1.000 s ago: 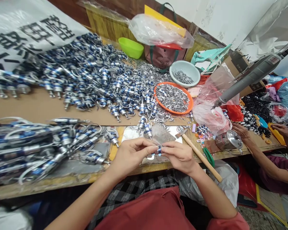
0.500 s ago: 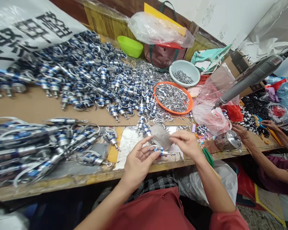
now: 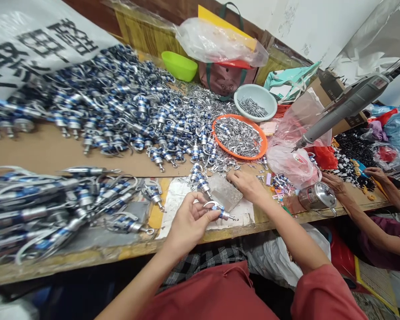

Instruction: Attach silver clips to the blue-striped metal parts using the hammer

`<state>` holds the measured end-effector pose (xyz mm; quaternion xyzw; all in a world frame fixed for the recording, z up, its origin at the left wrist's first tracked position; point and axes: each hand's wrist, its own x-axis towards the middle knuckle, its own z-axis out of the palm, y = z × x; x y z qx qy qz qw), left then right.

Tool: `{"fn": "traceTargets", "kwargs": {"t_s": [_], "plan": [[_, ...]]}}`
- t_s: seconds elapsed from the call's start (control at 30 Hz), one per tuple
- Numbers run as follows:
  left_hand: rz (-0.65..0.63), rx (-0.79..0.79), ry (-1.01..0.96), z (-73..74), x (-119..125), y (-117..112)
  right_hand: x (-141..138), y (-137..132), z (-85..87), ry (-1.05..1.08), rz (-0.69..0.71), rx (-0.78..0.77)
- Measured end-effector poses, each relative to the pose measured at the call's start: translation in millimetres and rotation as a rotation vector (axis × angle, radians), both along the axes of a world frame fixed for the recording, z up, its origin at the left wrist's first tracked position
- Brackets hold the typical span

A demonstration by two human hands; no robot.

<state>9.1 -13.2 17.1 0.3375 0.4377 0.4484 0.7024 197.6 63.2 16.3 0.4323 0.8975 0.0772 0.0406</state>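
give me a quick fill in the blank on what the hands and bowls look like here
1. The left hand holds a small blue and silver ____ part.
2. The right hand reaches toward loose silver pieces lying just in front of the ____ tray.
3. The pale bowl behind that tray holds ____.
4. The bowl at the back, near the plastic bag, is ____.

Missing words: metal; orange; screws; green

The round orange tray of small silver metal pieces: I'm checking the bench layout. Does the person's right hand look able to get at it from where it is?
Probably yes. The right hand lies over the loose silver pieces just in front of the round orange tray of small silver metal pieces, and nothing tall stands between them.
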Motion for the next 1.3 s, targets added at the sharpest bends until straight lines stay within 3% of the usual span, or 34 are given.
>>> {"fn": "traceTargets", "kwargs": {"t_s": [0.1, 0.3, 0.4, 0.63, 0.87, 1.03, 1.17, 1.3], "plan": [[-0.028, -0.015, -0.02, -2.6, -2.2, 5.0, 6.6, 1.5, -2.5, 0.043, -0.008, -0.021], [-0.008, -0.012, -0.038, -5.6, -3.9, 10.3, 14.3, 3.3, -9.7, 0.36, -0.053, -0.066], [0.007, -0.003, -0.036, -7.4, -3.5, 10.2, 10.9, 2.7, -14.9, 0.34, -0.025, -0.085], [-0.002, 0.012, -0.037, -9.2, -3.2, 9.8, 7.4, 5.9, -25.4, 0.442, -0.141, -0.028], [0.006, 0.0, -0.038, -7.2, -3.1, 10.5, 21.8, -4.4, -4.8, 0.658, -0.275, 0.075], [0.02, 0.005, -0.005, -7.7, -3.5, 10.3, -4.1, -43.2, 14.5, 0.795, -0.046, -0.019], [0.022, 0.047, 0.033, -9.8, -4.0, 10.3, -29.3, -66.4, 16.0, 0.6, 0.094, 0.093], [0.018, 0.062, 0.04, -10.2, -4.2, 10.1, -38.5, -72.8, 15.1, 0.463, 0.096, 0.152]]}}
